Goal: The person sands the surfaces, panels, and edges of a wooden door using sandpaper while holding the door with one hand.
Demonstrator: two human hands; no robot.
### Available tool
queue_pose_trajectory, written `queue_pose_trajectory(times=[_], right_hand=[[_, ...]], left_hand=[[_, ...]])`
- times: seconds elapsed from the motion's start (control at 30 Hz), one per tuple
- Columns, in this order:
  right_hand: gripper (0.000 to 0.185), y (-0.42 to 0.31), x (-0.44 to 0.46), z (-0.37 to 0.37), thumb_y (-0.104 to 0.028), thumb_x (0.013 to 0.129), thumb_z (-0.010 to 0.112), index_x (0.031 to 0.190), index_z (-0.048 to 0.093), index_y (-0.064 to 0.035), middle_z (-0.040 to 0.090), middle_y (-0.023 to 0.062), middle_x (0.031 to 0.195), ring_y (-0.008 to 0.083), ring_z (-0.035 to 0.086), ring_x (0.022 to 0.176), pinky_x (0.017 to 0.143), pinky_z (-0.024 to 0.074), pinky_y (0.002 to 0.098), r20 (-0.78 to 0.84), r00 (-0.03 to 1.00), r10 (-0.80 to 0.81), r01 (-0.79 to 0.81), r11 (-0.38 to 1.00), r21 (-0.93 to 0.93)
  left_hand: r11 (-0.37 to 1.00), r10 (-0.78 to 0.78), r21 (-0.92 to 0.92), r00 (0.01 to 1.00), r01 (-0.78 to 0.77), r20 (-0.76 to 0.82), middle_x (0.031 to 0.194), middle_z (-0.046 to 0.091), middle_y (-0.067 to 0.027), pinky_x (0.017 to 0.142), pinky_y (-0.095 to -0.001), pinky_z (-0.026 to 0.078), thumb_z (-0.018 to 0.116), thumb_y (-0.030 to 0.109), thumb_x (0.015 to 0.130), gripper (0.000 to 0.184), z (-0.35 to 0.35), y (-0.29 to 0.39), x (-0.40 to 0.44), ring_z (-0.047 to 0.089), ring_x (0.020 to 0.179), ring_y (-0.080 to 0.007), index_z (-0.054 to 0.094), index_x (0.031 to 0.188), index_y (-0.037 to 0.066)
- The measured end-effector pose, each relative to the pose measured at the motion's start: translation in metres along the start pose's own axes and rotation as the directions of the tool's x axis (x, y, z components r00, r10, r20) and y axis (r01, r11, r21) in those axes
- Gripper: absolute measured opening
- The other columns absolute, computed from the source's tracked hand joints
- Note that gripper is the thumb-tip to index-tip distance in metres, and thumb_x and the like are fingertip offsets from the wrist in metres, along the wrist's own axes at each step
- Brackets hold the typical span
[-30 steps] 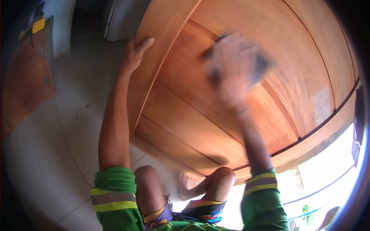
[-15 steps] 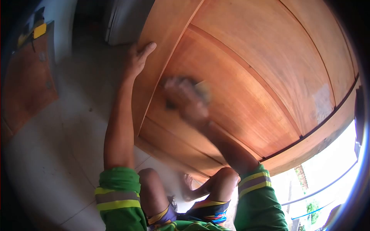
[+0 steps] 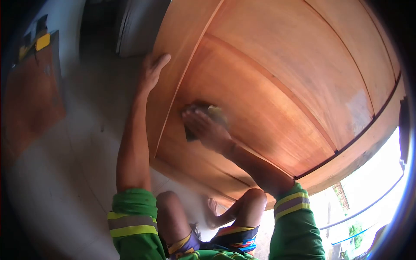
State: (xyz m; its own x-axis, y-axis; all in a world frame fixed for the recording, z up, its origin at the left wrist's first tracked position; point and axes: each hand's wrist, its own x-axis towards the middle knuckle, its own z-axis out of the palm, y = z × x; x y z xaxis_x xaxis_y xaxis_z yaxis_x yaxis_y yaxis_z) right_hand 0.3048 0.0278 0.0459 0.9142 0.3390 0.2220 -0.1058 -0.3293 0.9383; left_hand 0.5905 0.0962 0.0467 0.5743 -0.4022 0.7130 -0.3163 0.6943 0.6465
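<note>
A large wooden panel door (image 3: 260,104) with grooves and raised strips fills the middle and right of the view. My left hand (image 3: 152,73) grips its left edge, thumb on the face and the other fingers hidden behind. My right hand (image 3: 206,128) lies over a dark sheet (image 3: 190,135), pressing it on the lower left panel, close to the left frame board. A yellowish patch (image 3: 215,113) shows beside the fingers of that hand. The fingers are slightly blurred.
A brown board (image 3: 32,97) with a yellow object (image 3: 43,42) at its top stands at the far left. Pale floor tiles (image 3: 56,173) lie at the left. My bent knees are below the door. Bright daylight, a cable and some greenery show at the lower right.
My right hand has swept with the dark sheet from the upper middle of the door down to the lower left. My left hand remains on the edge, appearing slightly lower.
</note>
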Motion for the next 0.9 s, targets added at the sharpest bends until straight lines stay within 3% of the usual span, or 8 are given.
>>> queue_pose_trajectory(times=[0.13,0.27,0.47,0.53,0.67,0.77,0.8,0.9], right_hand=[[0.062,0.130,0.004,-0.067,-0.010,0.089,0.058,0.149,0.046,-0.0047,0.045,0.0114,0.158,0.0243,0.038,0.149,0.128,0.0223,0.0466,0.112,0.968,0.226,-0.249,0.791,0.559],[0.068,0.279,0.003,-0.090,-0.015,0.087,0.068,0.151,0.048,-0.0064,0.048,0.0155,0.155,0.0357,0.040,0.147,0.125,0.0241,0.0504,-0.332,0.826,0.455,-0.489,0.872,-0.019],[0.061,0.026,0.027,-0.005,-0.012,0.087,0.054,0.147,0.048,-0.0023,0.047,0.0155,0.155,0.0305,0.042,0.146,0.124,0.0300,0.0446,0.179,0.973,0.148,-0.162,0.984,0.067],[0.060,0.043,0.004,0.007,-0.012,0.087,0.055,0.146,0.050,-0.0018,0.049,0.0154,0.154,0.0299,0.044,0.145,0.124,0.0296,0.0438,-0.055,0.998,-0.041,0.056,0.950,0.308],[0.055,0.205,0.068,-0.063,-0.018,0.091,0.058,0.143,0.054,0.0000,0.055,0.0184,0.148,0.0321,0.043,0.145,0.123,0.0317,0.0477,-0.214,0.923,0.320,-0.296,0.945,0.136],[0.054,0.142,0.076,-0.052,-0.017,0.091,0.058,0.143,0.054,0.0002,0.056,0.0171,0.148,0.0304,0.043,0.146,0.123,0.0322,0.0492,-0.285,0.840,0.462,-0.385,0.877,0.288],[0.058,0.088,0.072,-0.033,-0.020,0.091,0.055,0.146,0.051,-0.0011,0.050,0.0169,0.153,0.0288,0.039,0.149,0.125,0.0283,0.0472,-0.077,0.951,0.299,-0.300,0.954,0.002],[0.060,-0.002,0.017,-0.006,-0.023,0.089,0.065,0.144,0.053,-0.0023,0.053,0.0131,0.151,0.0274,0.043,0.146,0.124,0.0317,0.0512,0.020,0.999,0.034,-0.038,0.972,0.232]], left_hand=[[1.000,0.022,0.004,0.997,-0.022,-0.077,0.122,0.069,-0.0118,0.100,-0.0322,0.046,0.073,0.038,0.097,0.056,0.006,-0.006,-0.002,0.062,0.114,-0.0184,0.062,0.130,-0.005],[0.999,0.024,-0.037,0.997,-0.027,-0.072,0.120,0.070,-0.0098,0.098,-0.0331,0.048,0.072,0.040,0.097,0.056,0.009,-0.009,0.000,0.064,0.110,-0.0190,0.063,0.128,-0.005],[0.986,-0.056,0.151,0.993,0.072,-0.107,0.118,0.072,-0.0104,0.097,-0.0339,0.048,0.072,0.045,0.096,0.058,-0.001,-0.007,-0.005,0.065,0.109,-0.0198,0.065,0.127,-0.004],[0.985,-0.058,0.154,0.992,0.075,-0.110,0.118,0.072,-0.0117,0.096,-0.0338,0.048,0.073,0.046,0.094,0.060,-0.002,-0.008,0.002,0.065,0.109,-0.0202,0.066,0.126,-0.004],[0.996,-0.055,0.067,0.997,0.059,-0.053,0.117,0.072,-0.0145,0.096,-0.0341,0.048,0.075,0.050,0.091,0.065,0.002,0.010,-0.003,0.066,0.109,-0.0218,0.066,0.125,-0.005],[0.996,-0.056,0.069,0.995,0.061,-0.077,0.117,0.072,-0.0146,0.097,-0.0340,0.048,0.075,0.049,0.092,0.064,0.005,0.011,-0.007,0.066,0.110,-0.0217,0.066,0.124,-0.005],[0.994,-0.056,0.086,0.993,0.065,-0.106,0.117,0.072,-0.0143,0.097,-0.0339,0.048,0.075,0.048,0.093,0.063,0.004,0.013,-0.007,0.066,0.111,-0.0214,0.066,0.124,-0.006],[0.982,0.051,0.187,0.993,-0.030,-0.110,0.119,0.072,-0.0124,0.099,-0.0334,0.048,0.074,0.043,0.095,0.058,0.001,-0.004,0.001,0.064,0.113,-0.0205,0.066,0.125,-0.005]])
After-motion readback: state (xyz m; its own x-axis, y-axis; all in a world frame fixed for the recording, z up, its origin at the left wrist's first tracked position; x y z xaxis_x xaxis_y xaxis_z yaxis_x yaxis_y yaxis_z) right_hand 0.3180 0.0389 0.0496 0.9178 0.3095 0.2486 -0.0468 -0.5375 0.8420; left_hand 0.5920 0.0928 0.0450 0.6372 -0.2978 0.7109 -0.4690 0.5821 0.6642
